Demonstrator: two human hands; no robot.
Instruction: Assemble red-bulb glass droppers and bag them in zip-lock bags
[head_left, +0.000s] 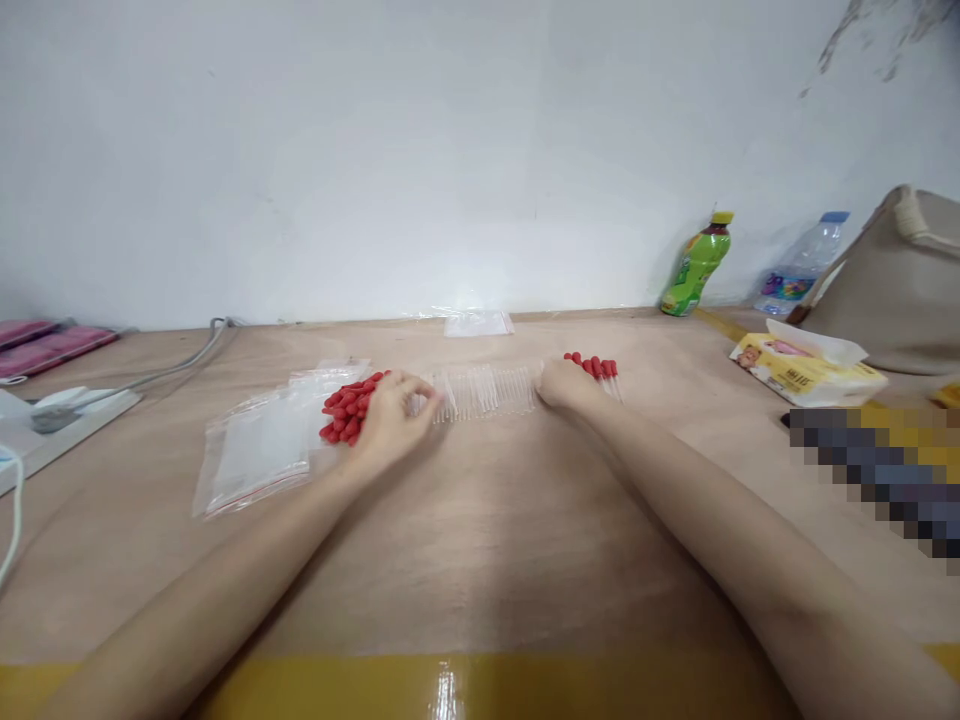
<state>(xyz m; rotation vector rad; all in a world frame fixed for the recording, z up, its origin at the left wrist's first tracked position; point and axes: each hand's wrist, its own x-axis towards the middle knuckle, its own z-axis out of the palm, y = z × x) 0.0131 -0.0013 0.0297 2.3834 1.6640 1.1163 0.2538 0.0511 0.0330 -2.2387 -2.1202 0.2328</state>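
Observation:
A row of thin, clear tubes lies side by side on the table between my hands. My left hand is at the row's left end, thumb and fingertips closed together; what they pinch is too small to make out. Just beside that hand, a pile of red bulb-shaped caps rests partly on clear zip bags. At the right end of the row, my right hand is curled, its fingertips mostly hidden behind the hand. Next to it lie several clear tubes topped with red bulbs.
Along the wall stand a green drink bottle and a water bottle, near a beige bag. A yellow tissue pack lies on the right. A power strip with cables and pink packets are at left.

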